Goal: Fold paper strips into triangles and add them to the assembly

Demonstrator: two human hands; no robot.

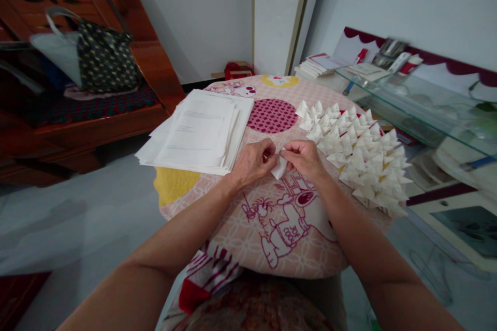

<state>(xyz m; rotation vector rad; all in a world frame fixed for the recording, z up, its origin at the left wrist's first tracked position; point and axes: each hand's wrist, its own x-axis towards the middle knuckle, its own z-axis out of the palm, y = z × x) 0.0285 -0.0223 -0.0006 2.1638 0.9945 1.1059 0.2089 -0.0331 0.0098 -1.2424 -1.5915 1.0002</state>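
Observation:
A small folded piece of white paper (278, 169) is pinched between my two hands, just above the patterned cloth of the round table (248, 238). My left hand (254, 161) grips its left side, thumb and fingers closed. On the right side my right hand (303, 158) pinches it near the top. Its exact fold is partly hidden by my fingers. To the left lies a stack of printed paper sheets (198, 132). Many pointed folded white paper pieces (359, 150) stand in rows at the table's right side.
A wooden bench (151, 62) at the left carries a dotted dark bag (104, 57). Close to the table's right edge stands a glass-topped cabinet (407, 98) with books (318, 63) and small items. A striped sock-like cloth (205, 279) shows below the front edge.

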